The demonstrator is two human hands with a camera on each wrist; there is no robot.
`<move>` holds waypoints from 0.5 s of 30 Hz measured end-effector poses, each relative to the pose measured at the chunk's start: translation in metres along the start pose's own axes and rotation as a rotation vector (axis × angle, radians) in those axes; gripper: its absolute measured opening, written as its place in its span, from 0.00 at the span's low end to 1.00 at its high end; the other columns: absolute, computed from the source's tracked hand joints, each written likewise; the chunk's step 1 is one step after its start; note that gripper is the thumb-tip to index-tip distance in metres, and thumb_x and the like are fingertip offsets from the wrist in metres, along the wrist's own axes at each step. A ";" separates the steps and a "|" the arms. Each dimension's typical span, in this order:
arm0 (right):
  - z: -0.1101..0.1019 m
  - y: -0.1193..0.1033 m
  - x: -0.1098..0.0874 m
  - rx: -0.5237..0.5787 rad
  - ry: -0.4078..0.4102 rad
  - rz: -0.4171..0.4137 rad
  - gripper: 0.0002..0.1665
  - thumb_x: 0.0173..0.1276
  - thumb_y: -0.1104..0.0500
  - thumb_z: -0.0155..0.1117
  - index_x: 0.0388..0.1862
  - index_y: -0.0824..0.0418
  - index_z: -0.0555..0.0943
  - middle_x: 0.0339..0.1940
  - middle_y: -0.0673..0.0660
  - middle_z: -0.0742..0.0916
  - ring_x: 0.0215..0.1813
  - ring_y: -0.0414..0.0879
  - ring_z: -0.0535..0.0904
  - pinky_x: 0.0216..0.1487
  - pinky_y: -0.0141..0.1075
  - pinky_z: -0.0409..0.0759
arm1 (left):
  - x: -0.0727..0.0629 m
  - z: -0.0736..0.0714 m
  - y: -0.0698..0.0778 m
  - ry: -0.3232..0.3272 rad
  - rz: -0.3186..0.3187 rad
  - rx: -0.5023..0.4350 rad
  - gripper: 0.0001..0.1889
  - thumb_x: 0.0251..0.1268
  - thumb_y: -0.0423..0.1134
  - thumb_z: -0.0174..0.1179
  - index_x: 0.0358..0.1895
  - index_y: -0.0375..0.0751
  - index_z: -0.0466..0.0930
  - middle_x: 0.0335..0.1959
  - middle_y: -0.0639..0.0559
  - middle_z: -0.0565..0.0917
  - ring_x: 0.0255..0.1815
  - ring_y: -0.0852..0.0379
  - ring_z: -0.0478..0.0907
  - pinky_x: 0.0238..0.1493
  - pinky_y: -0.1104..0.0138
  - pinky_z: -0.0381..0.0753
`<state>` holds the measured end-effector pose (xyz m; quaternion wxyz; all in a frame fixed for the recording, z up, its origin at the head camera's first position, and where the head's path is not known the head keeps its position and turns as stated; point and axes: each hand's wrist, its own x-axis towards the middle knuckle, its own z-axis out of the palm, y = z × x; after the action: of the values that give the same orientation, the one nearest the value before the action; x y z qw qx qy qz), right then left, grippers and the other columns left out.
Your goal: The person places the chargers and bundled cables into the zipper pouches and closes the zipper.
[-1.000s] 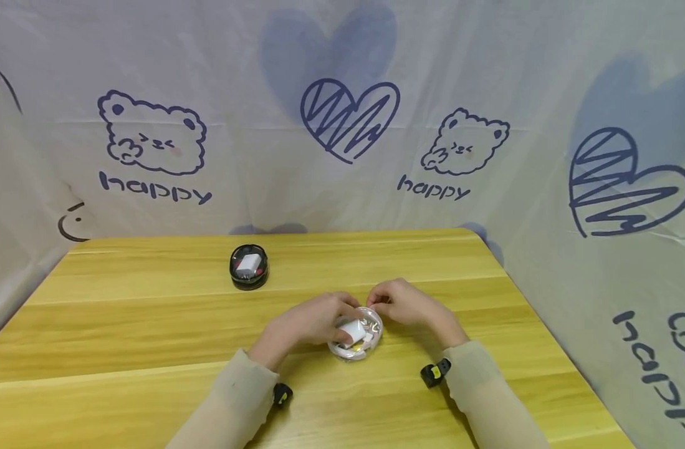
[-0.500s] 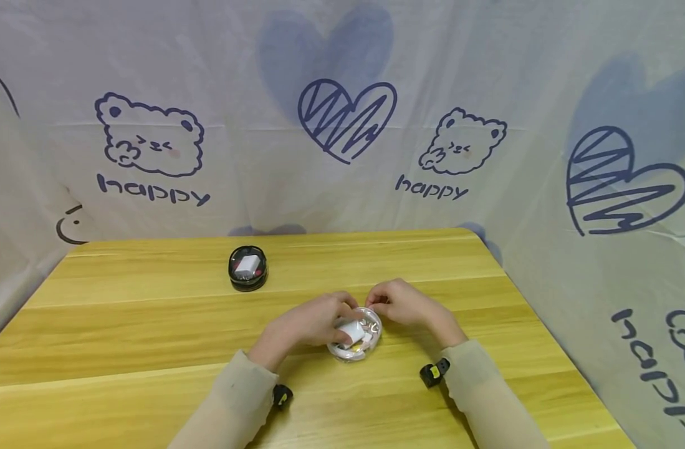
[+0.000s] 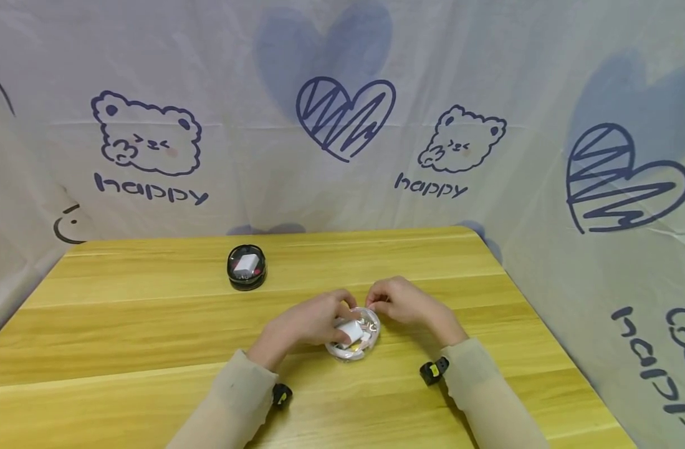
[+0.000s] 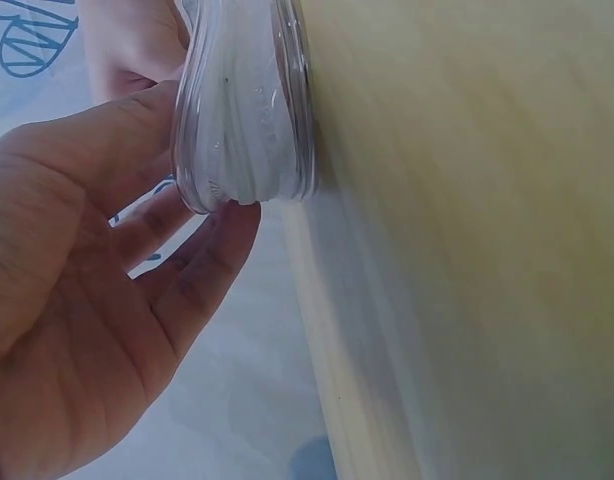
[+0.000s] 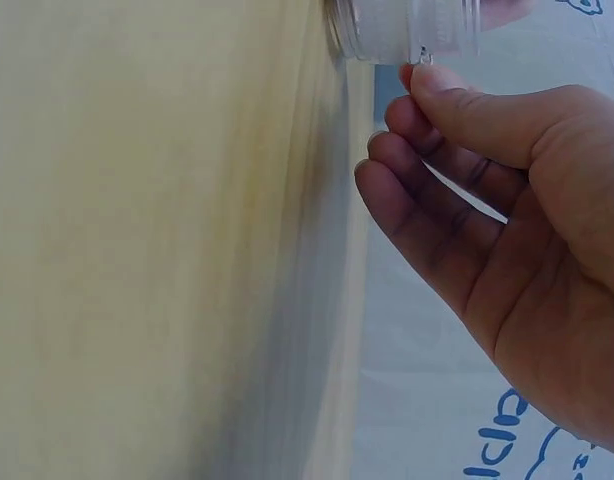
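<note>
A clear round zip pouch [image 3: 370,325] sits on the table, with a white charger plug [image 3: 351,333] and a white cable showing through it. My left hand [image 3: 314,319] holds the pouch from its left, thumb over the top and fingers at the far side. In the left wrist view, the fingers of that hand curve around the pouch's edge [image 4: 244,120]. At the far right edge, my right hand [image 3: 401,300] pinches the small zipper pull [image 5: 425,57] between thumb and index finger. Its other fingers are loosely curled below, as the right wrist view shows.
A second round pouch [image 3: 247,280], black-rimmed with a white plug inside, stands farther back on the left of the wooden table [image 3: 151,337]. A pale cloth curtain [image 3: 252,156] with printed bears and hearts hangs behind the table and along its sides.
</note>
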<state>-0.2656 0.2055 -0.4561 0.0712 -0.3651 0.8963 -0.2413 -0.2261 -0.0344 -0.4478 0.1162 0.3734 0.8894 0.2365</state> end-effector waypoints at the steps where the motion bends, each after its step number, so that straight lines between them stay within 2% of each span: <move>1: 0.000 0.001 0.000 -0.001 -0.002 -0.006 0.07 0.75 0.64 0.67 0.37 0.54 0.87 0.36 0.44 0.88 0.40 0.37 0.81 0.47 0.35 0.83 | 0.000 0.000 0.000 0.002 0.000 -0.002 0.19 0.61 0.36 0.77 0.55 0.37 0.89 0.63 0.44 0.78 0.58 0.48 0.79 0.61 0.57 0.81; 10: -0.005 0.005 -0.004 0.050 -0.060 -0.021 0.06 0.76 0.60 0.67 0.38 0.51 0.88 0.37 0.42 0.88 0.41 0.37 0.81 0.49 0.36 0.83 | -0.002 -0.001 0.001 0.000 -0.028 -0.024 0.19 0.60 0.37 0.77 0.55 0.38 0.89 0.60 0.49 0.80 0.54 0.53 0.78 0.57 0.62 0.80; 15: -0.005 0.005 -0.006 0.067 -0.063 -0.010 0.06 0.76 0.61 0.67 0.38 0.51 0.88 0.37 0.42 0.88 0.42 0.37 0.81 0.49 0.36 0.83 | -0.002 -0.001 -0.001 0.007 -0.014 -0.069 0.21 0.59 0.36 0.77 0.56 0.37 0.89 0.58 0.49 0.80 0.54 0.53 0.79 0.55 0.61 0.80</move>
<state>-0.2664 0.2144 -0.4550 0.1102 -0.3742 0.8833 -0.2600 -0.2258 -0.0370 -0.4479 0.1275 0.3620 0.8839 0.2673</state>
